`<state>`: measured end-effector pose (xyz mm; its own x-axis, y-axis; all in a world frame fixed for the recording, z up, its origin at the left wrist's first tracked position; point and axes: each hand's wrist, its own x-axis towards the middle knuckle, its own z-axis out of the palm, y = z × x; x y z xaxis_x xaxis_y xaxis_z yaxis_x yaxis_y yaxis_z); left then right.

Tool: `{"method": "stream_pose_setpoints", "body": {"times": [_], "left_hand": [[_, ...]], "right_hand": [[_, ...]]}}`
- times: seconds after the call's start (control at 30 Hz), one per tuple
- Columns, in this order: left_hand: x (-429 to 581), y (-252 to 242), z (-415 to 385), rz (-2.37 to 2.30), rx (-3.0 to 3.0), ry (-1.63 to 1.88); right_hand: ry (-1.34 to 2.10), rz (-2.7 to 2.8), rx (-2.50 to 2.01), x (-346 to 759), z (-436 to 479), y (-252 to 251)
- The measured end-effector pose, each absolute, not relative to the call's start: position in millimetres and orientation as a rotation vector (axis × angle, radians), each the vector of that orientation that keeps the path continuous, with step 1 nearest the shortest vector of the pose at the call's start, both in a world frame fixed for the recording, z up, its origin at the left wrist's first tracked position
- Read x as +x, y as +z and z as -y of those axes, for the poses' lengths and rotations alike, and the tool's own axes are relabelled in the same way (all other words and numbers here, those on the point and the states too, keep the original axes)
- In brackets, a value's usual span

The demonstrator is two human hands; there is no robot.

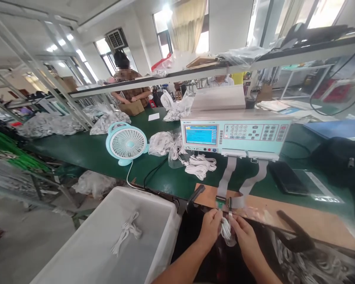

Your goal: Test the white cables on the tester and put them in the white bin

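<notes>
A coiled white cable (pixel 226 228) hangs between my two hands at the bench's front edge. My left hand (pixel 211 227) pinches one end of it, close to a small green circuit board (pixel 221 203). On the other side, my right hand (pixel 241 230) is closed on the cable's other end, near a dark upright connector (pixel 230 204). Grey ribbon cables (pixel 227 177) run from these connectors up to a pale teal tester (pixel 235 136) with a lit blue screen. The plug ends are hidden by my fingers.
A white bin (pixel 156 213) holding a cable bundle (pixel 128 230) stands at the left. White cables (pixel 200 166), a teal fan (pixel 128 144) and a black phone (pixel 288 177) lie on the green bench. Black clamps (pixel 195 197) grip a brown board (pixel 284 211). A person (pixel 133 94) works opposite.
</notes>
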<state>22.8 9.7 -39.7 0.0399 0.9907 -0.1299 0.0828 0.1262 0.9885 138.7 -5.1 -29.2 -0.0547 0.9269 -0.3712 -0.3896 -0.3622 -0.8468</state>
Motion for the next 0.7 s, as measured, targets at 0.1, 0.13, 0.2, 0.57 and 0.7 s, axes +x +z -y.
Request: {"method": "stream_pose_setpoints", "body": {"times": [0.1, 0.13, 0.2, 0.57, 0.7], "left_hand": [[24, -39, -11, -1.32, 1.207, 1.053], [24, -40, -12, -1.329, 1.213, 1.055], [23, -40, -14, -1.347, 1.227, 1.049], [34, -33, 15, -1.244, 1.231, 0.602], [48, -36, 28, -1.262, 0.873, 0.401]], "right_hand": [[1.643, 0.671, -1.145, 138, 5, -30], [1.642, 0.674, -1.146, 138, 4, -30], [1.614, 0.698, -1.168, 137, 2, -27], [1.613, 0.637, -1.286, 158, 35, -58], [1.498, 0.37, -1.473, 228, 55, -92]]}}
